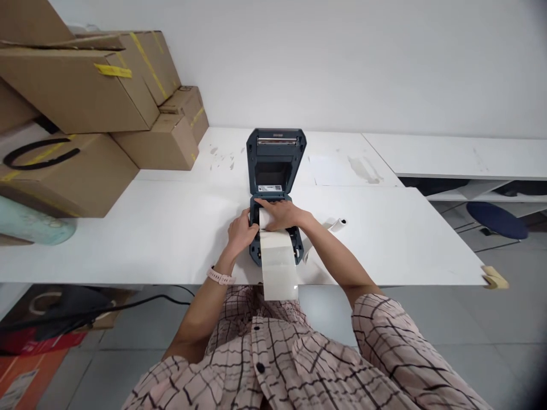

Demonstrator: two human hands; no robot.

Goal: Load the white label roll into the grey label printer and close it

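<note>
A dark label printer (252, 247) stands on the white table with its lid (277, 149) raised. Inside it sits a white label roll (265, 218), from which a label strip (278, 265) runs out over the front and hangs past the table edge. My right hand (280, 215) reaches across the roll, index finger stretched to the left and thumb on the near side, gripping it. At the printer's left wall, my left hand (242, 232) holds the side with its thumb at the inner rim; its other fingertips are partly hidden.
Cardboard boxes (106, 91) are stacked at the left, near a light green bottle (38, 222). A small white roll (338, 225) lies right of the printer. A blue stool (497, 220) stands beyond the table's right edge. Black cables (141, 303) hang below.
</note>
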